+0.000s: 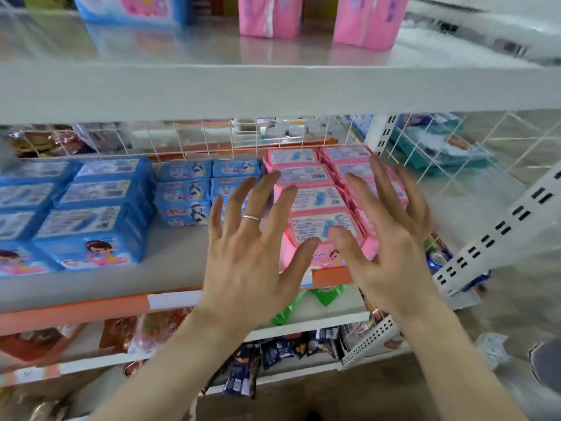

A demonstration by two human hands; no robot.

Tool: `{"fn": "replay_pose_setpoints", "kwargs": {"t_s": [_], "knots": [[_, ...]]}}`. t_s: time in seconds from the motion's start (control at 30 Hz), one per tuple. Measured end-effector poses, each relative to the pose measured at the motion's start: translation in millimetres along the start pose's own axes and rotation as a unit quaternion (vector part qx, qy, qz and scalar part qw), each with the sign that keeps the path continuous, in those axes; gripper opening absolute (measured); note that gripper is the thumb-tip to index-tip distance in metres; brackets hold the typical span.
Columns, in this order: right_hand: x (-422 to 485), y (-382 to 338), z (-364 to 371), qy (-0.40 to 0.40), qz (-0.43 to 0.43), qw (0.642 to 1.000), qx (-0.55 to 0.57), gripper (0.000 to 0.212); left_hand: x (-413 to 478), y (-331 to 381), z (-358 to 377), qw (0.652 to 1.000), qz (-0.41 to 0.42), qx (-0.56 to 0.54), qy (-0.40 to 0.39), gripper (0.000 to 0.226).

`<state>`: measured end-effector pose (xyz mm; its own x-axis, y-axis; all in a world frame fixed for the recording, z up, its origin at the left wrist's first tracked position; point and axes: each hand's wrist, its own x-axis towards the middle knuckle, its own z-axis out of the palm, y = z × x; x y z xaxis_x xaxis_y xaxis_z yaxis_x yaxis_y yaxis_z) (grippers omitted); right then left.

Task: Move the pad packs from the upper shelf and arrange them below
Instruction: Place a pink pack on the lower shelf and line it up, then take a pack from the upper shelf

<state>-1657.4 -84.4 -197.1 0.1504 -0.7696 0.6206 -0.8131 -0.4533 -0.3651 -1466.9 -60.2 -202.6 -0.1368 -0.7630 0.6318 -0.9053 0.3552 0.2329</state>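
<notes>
Packs [312, 199] in pink wrap with white labels up lay in two tight rows on the lower shelf [182, 253], toward 3 o'clock from centre. The left hand [252, 247] and right hand [391, 241] hovered at the rows' 6 o'clock end, fingers spread and holding nothing, probably to square the rows. Upper packs [267, 16], also pink, stood on the top shelf [212, 86] at 12 o'clock, seemingly yet to move. Blue packs [97, 214] sat at 9 o'clock.

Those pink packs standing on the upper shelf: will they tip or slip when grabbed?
The pink packs stand upright on the glossy upper shelf, so a nudge may topple them. Their shiny soft wrap probably dents and could slip. Puffy bulk suggests they're light.
</notes>
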Motion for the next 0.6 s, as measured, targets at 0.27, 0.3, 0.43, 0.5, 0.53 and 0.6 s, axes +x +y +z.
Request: {"fn": "replay_pose_setpoints", "kwargs": {"t_s": [0.27, 0.3, 0.43, 0.5, 0.53, 0.6], "knots": [[23.2, -50.5, -52.1, 0.125, -0.070, 0.989, 0.028, 0.064, 26.5, 12.6, -57.0, 0.981, 0.118, -0.074, 0.132, 0.042], [26.8, -55.4, -58.8, 0.135, -0.085, 0.987, 0.026, 0.062, 31.0, 15.3, -65.2, 0.977, 0.133, -0.076, 0.146, 0.041], [49.4, -67.9, -78.5, 0.166, -0.120, 0.979, 0.016, 0.060, 53.0, 24.1, -94.9, 0.968, 0.160, -0.078, 0.175, 0.040], [64.0, -71.7, -82.9, 0.165, -0.123, 0.978, 0.017, 0.062, 65.5, 23.9, -105.1, 0.969, 0.156, -0.077, 0.178, 0.041], [70.9, -73.8, -84.7, 0.165, -0.124, 0.978, 0.019, 0.063, 71.4, 22.6, -109.7, 0.970, 0.150, -0.077, 0.174, 0.042], [84.5, -77.9, -87.7, 0.175, -0.133, 0.975, 0.024, 0.064, 82.8, 18.1, -118.7, 0.974, 0.135, -0.073, 0.168, 0.045]]}}
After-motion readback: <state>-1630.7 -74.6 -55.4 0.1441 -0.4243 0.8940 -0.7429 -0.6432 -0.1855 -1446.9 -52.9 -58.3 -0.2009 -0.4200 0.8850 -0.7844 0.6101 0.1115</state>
